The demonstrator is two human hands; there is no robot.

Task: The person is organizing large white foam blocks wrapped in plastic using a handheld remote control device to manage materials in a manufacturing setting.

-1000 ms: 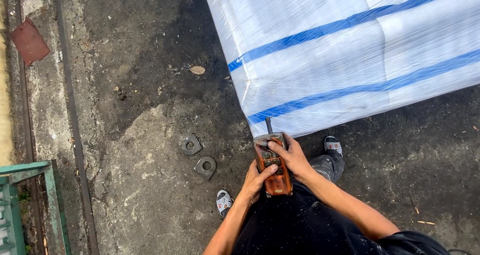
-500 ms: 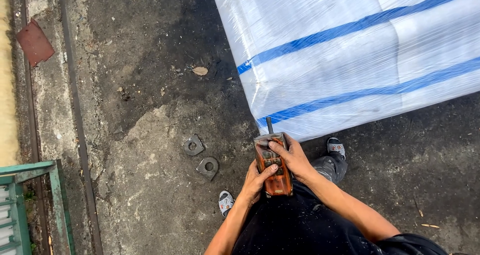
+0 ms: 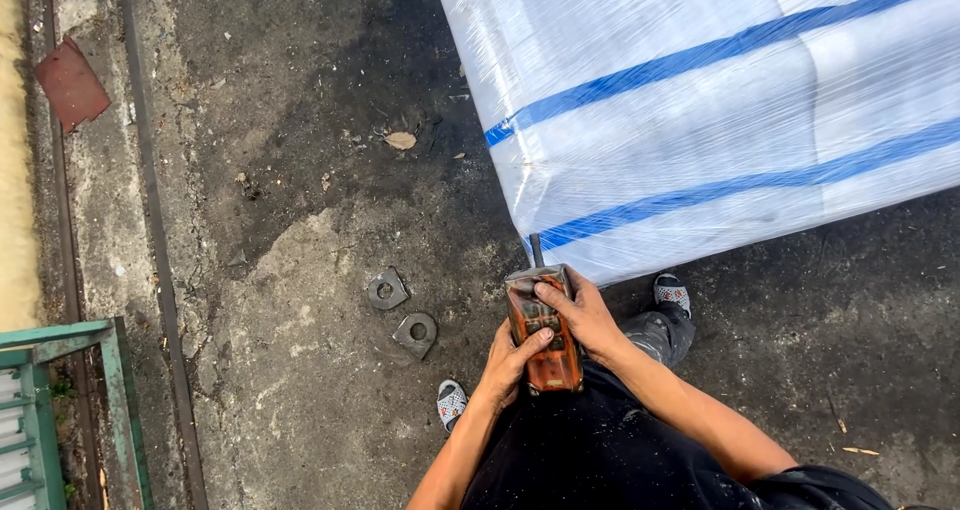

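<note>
Stained concrete floor (image 3: pixel 300 390), wrapped white bale (image 3: pixel 720 100), both hands, left hand (image 3: pixel 508 362) and right hand (image 3: pixel 582 315), clasping orange remote (image 3: pixel 542 332).

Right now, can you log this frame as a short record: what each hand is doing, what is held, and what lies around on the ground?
left hand: grips the lower part of the handheld controller, thumb on its face
right hand: wraps the upper part, thumb on a button
held thing: orange handheld controller, short antenna on top
in front: large white wrapped load with blue stripes
ground: two metal plates with holes, dry leaf, stained concrete
left edge: green railing
</note>
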